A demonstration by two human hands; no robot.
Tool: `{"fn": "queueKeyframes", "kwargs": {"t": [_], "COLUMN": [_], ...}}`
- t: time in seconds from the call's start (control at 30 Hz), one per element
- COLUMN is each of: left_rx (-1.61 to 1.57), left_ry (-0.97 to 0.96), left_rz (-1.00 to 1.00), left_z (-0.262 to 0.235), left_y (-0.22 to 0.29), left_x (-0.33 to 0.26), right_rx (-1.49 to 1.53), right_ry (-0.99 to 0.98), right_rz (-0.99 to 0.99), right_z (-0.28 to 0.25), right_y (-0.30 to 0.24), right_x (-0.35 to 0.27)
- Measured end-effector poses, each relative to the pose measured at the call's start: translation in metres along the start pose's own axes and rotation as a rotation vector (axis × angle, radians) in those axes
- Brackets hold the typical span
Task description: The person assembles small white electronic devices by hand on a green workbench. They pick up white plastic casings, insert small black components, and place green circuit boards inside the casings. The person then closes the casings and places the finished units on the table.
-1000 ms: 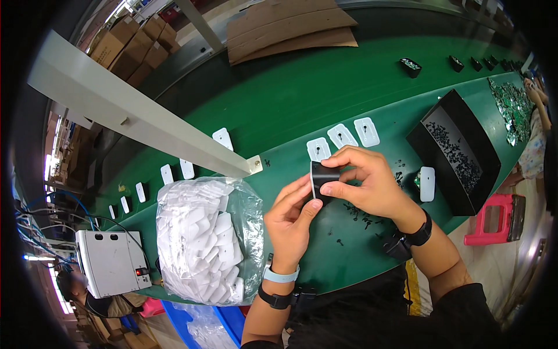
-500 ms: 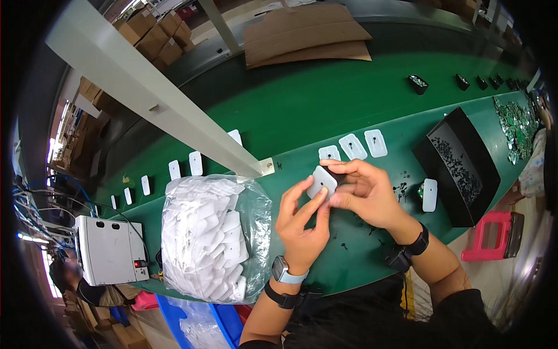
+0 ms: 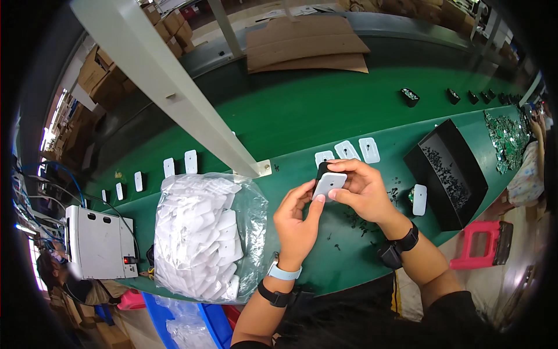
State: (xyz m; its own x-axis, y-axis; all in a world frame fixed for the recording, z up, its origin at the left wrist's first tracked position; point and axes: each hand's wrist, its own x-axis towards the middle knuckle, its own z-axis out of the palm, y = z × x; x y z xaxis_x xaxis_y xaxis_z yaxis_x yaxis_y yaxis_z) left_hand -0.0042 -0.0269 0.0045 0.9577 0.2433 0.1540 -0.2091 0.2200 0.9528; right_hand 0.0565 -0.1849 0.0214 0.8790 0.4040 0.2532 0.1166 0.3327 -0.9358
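Observation:
Both hands grip a small black plastic case [image 3: 322, 171] with a white cover [image 3: 331, 185] that has a dark dot in its middle. My left hand [image 3: 297, 218] pinches its lower left side, thumb at the cover's bottom edge. My right hand [image 3: 365, 187] has fingers over the top and right side and its thumb on the cover's face. Just beyond the hands, several white covers [image 3: 368, 150] lie on the green bench, each with a small black piece on it. Right of my right hand lies another white cover [image 3: 419, 199], with a bit of green board showing beside it.
A clear bag of white covers [image 3: 197, 232] stands at left, near a white metal box [image 3: 100, 241]. A slanting white post [image 3: 168, 87] meets the bench. At right are a black bin [image 3: 465, 174] of small black parts and a pile of green circuit boards [image 3: 504, 136]. A conveyor [image 3: 302, 104] runs behind.
The case has turned in my hands, so its black side now shows at the upper left of the white cover. My left fingers have moved behind it. The view has shifted slightly.

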Motion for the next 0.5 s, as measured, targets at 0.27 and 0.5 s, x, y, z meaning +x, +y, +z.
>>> {"fn": "queueKeyframes", "kwargs": {"t": [0.27,0.5], "left_rx": [0.097,0.262], "left_ry": [0.097,0.168], "left_rz": [0.1,0.259], "left_z": [-0.003,-0.007], "left_y": [-0.005,-0.006], "left_x": [0.005,0.01], "right_rx": [-0.227,-0.768], "right_ry": [0.0,-0.091], "right_rz": [0.119,0.278], "right_z": [0.012,-0.012], "right_y": [0.0,0.022], "right_x": [0.024,0.155]}}
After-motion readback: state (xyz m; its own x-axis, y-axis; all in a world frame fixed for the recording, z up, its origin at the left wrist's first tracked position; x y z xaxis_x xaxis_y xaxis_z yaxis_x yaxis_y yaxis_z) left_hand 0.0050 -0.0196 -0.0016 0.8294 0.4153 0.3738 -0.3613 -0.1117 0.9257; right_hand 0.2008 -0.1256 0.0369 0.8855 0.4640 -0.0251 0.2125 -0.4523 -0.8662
